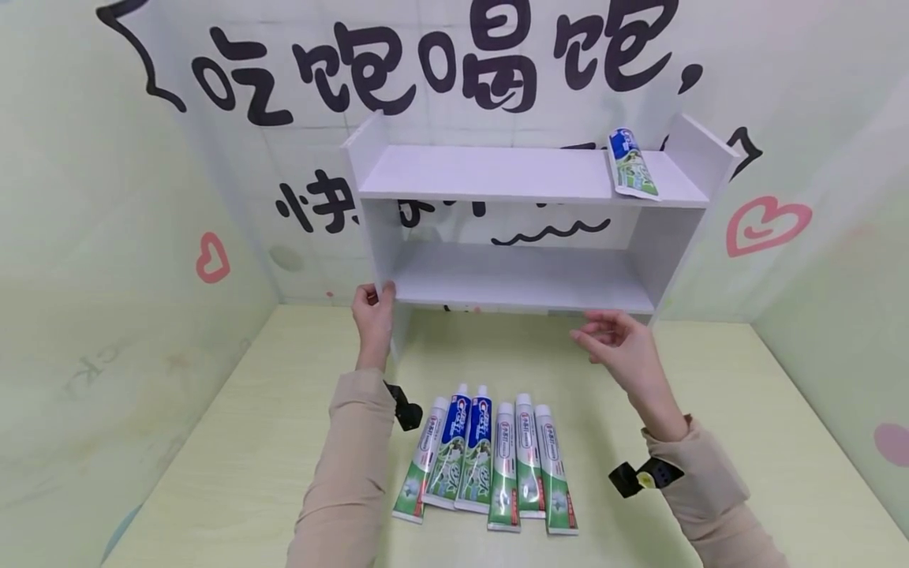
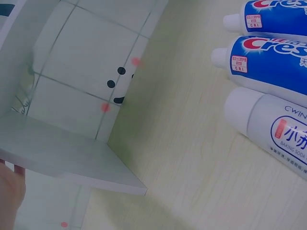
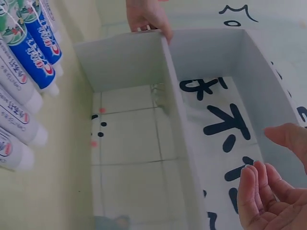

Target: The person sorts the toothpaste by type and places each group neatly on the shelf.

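Observation:
A white two-tier shelf (image 1: 497,173) stands against the back wall. My left hand (image 1: 374,315) holds the front edge of its left side panel, thumb to the inner side, at the height of the lower board; the right wrist view also shows this left hand (image 3: 147,19) on the panel. In front of the lower board's right end is my right hand (image 1: 621,351), fingers loosely bent and nothing between them. One green-and-blue toothpaste tube (image 1: 632,164) lies on the top board at the right. Two blue Crest tubes (image 1: 477,450) lie on the table among several white-and-green toothpaste tubes (image 1: 504,465).
The pale wooden table (image 1: 234,473) runs back to a wall (image 1: 312,260) with black lettering and pink hearts. Side walls (image 1: 128,331) close it in on both sides. Small black cameras (image 1: 406,410) are strapped to both wrists.

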Tool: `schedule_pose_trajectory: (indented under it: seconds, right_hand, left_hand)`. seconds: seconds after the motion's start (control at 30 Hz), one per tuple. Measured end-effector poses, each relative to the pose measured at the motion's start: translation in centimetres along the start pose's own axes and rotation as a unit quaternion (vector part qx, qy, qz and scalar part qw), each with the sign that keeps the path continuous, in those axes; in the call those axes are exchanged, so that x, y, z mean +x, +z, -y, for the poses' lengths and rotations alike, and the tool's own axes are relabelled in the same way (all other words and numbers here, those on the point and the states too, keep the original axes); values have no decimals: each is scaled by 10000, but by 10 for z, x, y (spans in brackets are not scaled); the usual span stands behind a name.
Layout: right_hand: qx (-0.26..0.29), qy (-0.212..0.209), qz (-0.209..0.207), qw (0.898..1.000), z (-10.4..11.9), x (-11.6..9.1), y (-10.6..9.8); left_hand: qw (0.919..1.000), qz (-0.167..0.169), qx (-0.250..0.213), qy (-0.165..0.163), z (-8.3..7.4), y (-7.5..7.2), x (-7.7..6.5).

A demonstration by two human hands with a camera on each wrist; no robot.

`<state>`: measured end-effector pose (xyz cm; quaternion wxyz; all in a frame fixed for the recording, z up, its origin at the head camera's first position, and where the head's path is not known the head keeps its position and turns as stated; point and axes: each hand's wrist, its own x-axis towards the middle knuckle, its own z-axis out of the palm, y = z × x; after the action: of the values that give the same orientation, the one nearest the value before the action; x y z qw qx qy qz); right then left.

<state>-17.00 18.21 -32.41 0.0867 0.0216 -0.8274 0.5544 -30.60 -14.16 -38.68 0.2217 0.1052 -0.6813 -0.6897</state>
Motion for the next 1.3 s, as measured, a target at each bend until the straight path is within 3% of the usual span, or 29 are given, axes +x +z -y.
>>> schedule_pose_trajectory:
  seconds: [0.53,1.03,1.3]
  right_hand:
    - [-19,1031,228,9944,-69,-26,37]
    - [-122,1831,473,9819,-104,-48,55]
    - [-187,1930,571,9794,-117,-61,61]
  left_hand:
    - [10000,-41,50,-40,-3,-2,-2]
    - [9999,31,6,-139,-2,-1,-2]
    - [9999,6,4,-170,0,-1,-1]
